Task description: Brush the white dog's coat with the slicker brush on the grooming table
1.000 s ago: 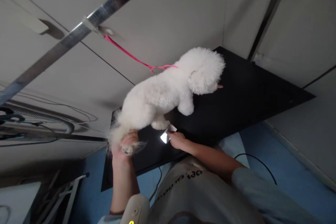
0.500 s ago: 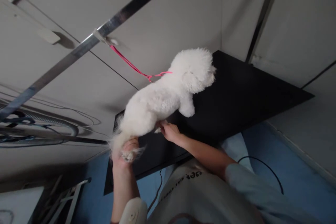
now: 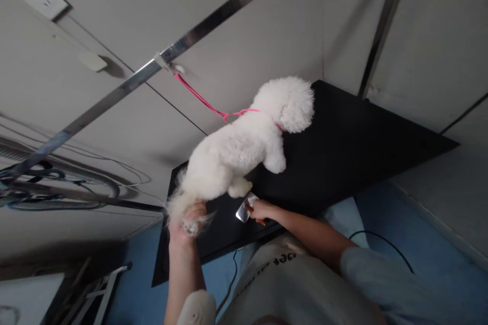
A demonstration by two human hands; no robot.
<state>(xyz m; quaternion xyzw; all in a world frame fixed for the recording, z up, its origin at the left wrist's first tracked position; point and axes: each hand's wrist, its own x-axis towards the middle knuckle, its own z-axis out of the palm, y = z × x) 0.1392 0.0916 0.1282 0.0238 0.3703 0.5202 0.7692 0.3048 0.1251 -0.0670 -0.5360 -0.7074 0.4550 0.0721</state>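
White dog [image 3: 229, 155], one: standing on the black table [image 3: 354, 147], toward its far edge, facing the table's right end, pink lead [image 3: 200, 97] at the neck; live weight, soft and yielding, apt to shift; judged best steadied gently at the rump, without tugging hair. Silver tool [image 3: 244, 209], probably a brush, one: over the table's near side; likely light, stiff, slick-faced, best held behind its plate. Right hand [image 3: 264, 209]: fingers gripping the tool. Left hand [image 3: 180, 229], at the table's left end: fingers wrapped round the dog's hindquarters; tail or paw, cannot tell.
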